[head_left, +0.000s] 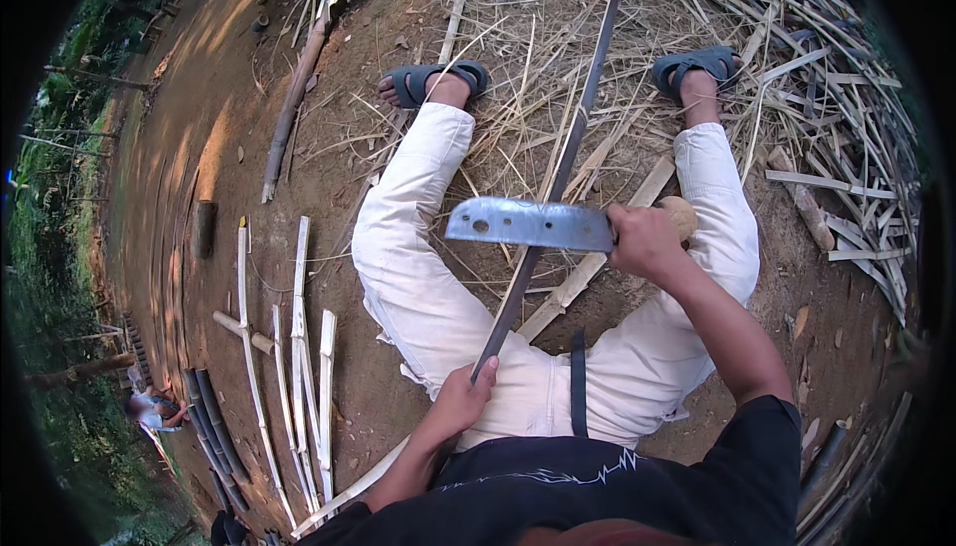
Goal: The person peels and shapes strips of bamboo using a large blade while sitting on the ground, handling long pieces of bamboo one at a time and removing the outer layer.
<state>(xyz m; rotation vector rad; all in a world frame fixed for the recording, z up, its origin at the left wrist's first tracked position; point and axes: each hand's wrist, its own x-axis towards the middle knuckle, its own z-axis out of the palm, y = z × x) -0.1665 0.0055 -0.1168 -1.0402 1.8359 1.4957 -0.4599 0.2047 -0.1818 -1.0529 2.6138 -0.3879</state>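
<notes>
My left hand (464,401) is closed round the near end of a long dark bamboo strip (570,142). The strip slants up and away between my knees to the far ground. In my right hand (645,245) is a broad-bladed knife (528,225), its shiny blade pierced by several holes. The blade lies crosswise over the strip and points left; whether its edge bites into the strip I cannot tell. A rounded piece of tan wood (679,217) shows just beyond my right hand. Whether it belongs to the knife's handle is unclear.
A split bamboo piece (568,292) lies between my legs. Thin shavings (528,88) litter the ground around my sandals. At the right rises a heap of bamboo strips (846,118). Pale split lengths (299,347) lie left, and a person (154,409) is farther off.
</notes>
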